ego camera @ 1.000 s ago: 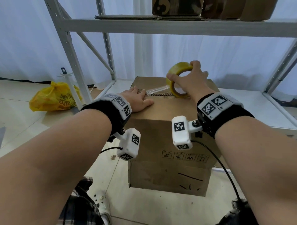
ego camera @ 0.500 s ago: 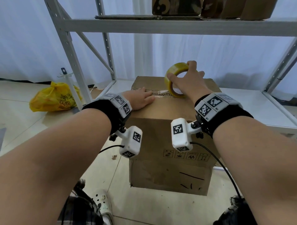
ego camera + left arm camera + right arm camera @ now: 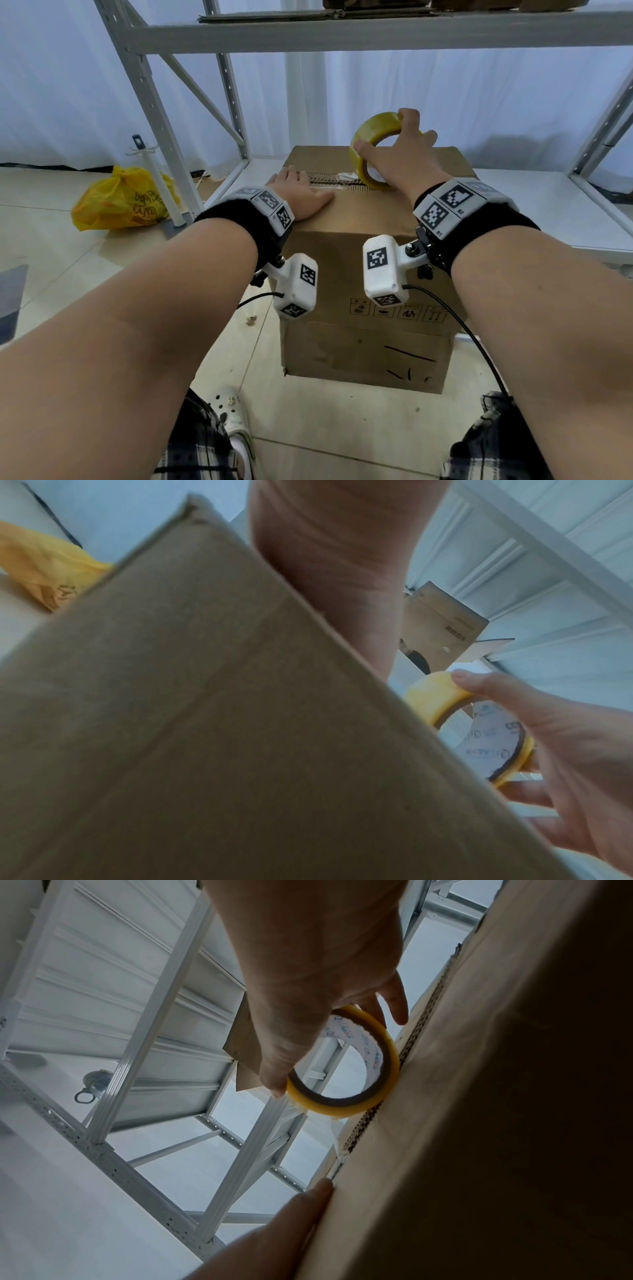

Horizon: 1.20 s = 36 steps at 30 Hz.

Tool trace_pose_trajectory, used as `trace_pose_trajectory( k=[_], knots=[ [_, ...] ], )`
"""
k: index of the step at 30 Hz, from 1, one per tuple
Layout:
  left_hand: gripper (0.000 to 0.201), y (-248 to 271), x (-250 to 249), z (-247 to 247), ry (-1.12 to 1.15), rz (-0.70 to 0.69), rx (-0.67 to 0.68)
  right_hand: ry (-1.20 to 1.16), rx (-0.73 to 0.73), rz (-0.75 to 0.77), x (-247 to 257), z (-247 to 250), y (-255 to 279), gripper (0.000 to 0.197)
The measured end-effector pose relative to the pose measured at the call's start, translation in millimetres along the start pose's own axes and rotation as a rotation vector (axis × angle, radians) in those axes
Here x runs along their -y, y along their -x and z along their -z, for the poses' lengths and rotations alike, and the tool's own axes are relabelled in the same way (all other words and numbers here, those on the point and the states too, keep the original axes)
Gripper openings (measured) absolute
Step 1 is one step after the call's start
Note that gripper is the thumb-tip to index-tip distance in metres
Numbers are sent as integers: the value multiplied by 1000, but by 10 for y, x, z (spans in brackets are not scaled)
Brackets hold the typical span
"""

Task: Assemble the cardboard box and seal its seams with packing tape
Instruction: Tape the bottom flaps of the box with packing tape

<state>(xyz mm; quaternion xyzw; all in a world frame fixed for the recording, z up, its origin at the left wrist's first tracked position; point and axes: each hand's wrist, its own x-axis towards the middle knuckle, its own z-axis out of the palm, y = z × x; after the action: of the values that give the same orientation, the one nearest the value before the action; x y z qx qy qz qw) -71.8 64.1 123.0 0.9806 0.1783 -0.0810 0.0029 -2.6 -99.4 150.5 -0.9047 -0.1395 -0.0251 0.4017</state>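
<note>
Two hands work on top of the cardboard box [image 3: 363,219]. The left hand [image 3: 301,198] lies flat, fingers straight, pressing the top flap beside the centre seam. Just right of it, a short strip of clear tape [image 3: 346,178] runs along the seam to the yellow tape roll [image 3: 371,150], which the right hand [image 3: 400,161] grips, thumb and fingers curled around its ring.

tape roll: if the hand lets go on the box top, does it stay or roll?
The tape roll stands on edge on the cardboard box, so it probably rolls or topples. The right hand grips it. Thin ring, likely light.
</note>
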Motion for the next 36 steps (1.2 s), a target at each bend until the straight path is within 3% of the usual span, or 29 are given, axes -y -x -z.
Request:
trace_pose_trajectory(
  k=[3, 11, 14, 18, 26, 33, 36],
  knots=[
    [80, -19, -14, 34, 3, -3, 26, 16, -3, 8, -9, 0, -14, 83],
    [59, -4, -188, 73, 41, -273, 49, 7, 5, -3, 22, 11, -27, 85],
    [58, -40, -24, 49, 31, -261, 18, -37, -3, -23, -6, 58, -29, 85],
    [65, -45, 125, 16, 17, -144, -18, -91, 6, -31, -14, 73, -8, 87],
    [82, -29, -34, 44, -8, -9, 19, -120, 36, -67, -36, 129, -24, 88],
    [66, 16, -276, 63, 50, -256, 47, -66, 13, -32, 19, 91, -49, 87],
    [65, -6, -32, 81, 48, -239, 21, 51, -30, -10, 31, 93, -60, 85]
  ],
)
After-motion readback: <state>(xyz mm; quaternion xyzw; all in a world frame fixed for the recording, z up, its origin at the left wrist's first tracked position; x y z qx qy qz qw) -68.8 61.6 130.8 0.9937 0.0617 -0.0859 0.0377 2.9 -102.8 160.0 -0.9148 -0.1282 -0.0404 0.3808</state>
